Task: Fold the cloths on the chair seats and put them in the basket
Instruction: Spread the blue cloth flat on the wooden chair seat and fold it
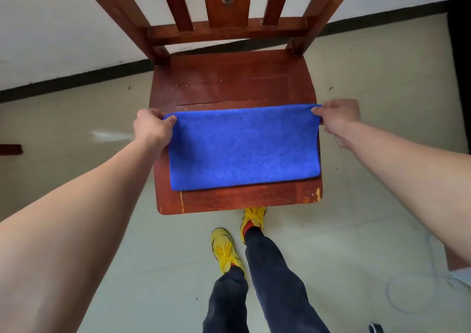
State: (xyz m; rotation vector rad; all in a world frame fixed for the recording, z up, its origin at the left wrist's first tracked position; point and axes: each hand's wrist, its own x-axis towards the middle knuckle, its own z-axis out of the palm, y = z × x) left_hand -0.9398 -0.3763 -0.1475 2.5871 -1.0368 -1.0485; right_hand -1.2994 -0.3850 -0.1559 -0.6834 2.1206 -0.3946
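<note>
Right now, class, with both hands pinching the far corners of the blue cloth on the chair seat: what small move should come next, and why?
Probably bring the left hand across to the right hand, halving the blue cloth. It already lies folded once on the chair seat, still a long rectangle, and no basket shows yet.

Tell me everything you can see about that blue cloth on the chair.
The blue cloth looks like soft, fuzzy microfibre, bright and plain. It lies flat as a wide rectangle, apparently folded once, on the front half of the wooden chair seat. The left hand and right hand each pinch a far corner with their fingers.
</note>
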